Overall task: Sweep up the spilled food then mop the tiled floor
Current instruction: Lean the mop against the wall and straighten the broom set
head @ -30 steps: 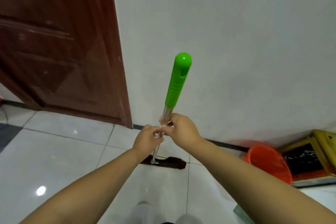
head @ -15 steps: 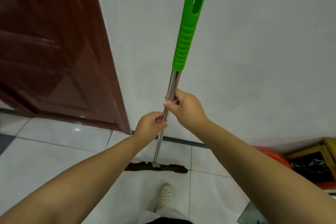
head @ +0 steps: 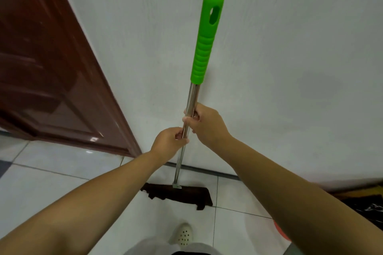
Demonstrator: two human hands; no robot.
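The mop (head: 189,109) is being held nearly upright by its bare steel shaft, the left hand (head: 169,144) being wrapped round it just below the right hand (head: 204,125), which is likewise being curled round the tube. The mop head (head: 178,194) is being rested on the tiled floor (head: 51,182) close to the wall (head: 290,68), beside the door (head: 51,78). Because the polished metal is being gripped rather than the ribbed green handle (head: 206,45), a slip or twist is being risked, and the glossy tiles are probably being made slippery underfoot near the shoe (head: 184,234). The pad is being seen as dark, flat, ragged cloth; the handle as smooth moulded plastic with a hanging slot.
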